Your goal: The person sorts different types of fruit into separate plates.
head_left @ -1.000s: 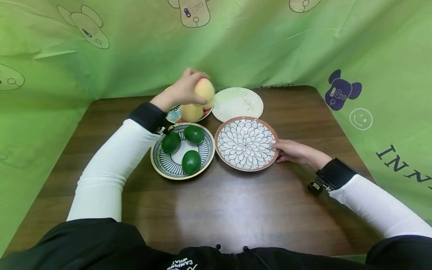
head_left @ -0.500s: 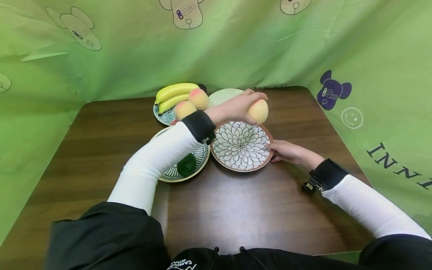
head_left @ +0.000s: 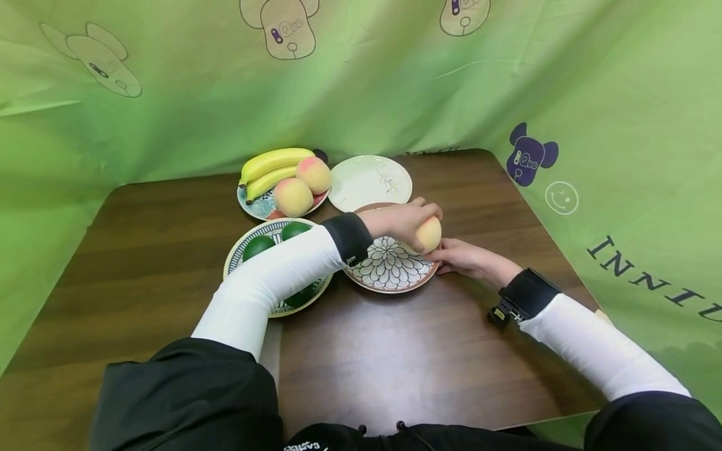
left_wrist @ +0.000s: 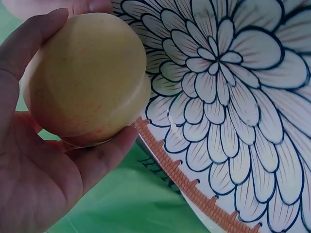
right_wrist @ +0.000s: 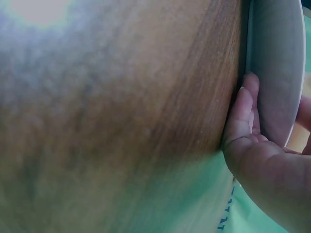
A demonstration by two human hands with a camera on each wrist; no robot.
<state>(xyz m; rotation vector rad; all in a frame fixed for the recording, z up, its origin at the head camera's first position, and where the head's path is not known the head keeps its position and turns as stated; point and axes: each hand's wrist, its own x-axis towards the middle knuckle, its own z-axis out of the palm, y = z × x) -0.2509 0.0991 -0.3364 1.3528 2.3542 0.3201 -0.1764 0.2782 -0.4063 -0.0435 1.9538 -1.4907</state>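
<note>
In the head view my left hand (head_left: 402, 223) grips a peach (head_left: 429, 235) over the right part of a flower-patterned plate with a brown rim (head_left: 392, 269). The left wrist view shows the yellow peach (left_wrist: 87, 77) between thumb and fingers, beside the plate's rim. My right hand (head_left: 467, 258) holds the right edge of that plate. In the right wrist view, its fingers (right_wrist: 241, 109) are under the plate's pale underside (right_wrist: 277, 63), with the thumb on the rim side.
Left of the flower plate, a striped bowl (head_left: 232, 258) holds green avocado-like fruits (head_left: 258, 246), partly behind my left arm. Behind it, a colourful plate (head_left: 256, 210) bears bananas (head_left: 276, 164) and two peaches (head_left: 293, 197). A white plate (head_left: 366, 181) lies at the back.
My left hand has carried the peach from above the fruit plate rightward, then lowered it over the flower plate. My right hand keeps holding the plate's edge. The head view has shifted slightly.
</note>
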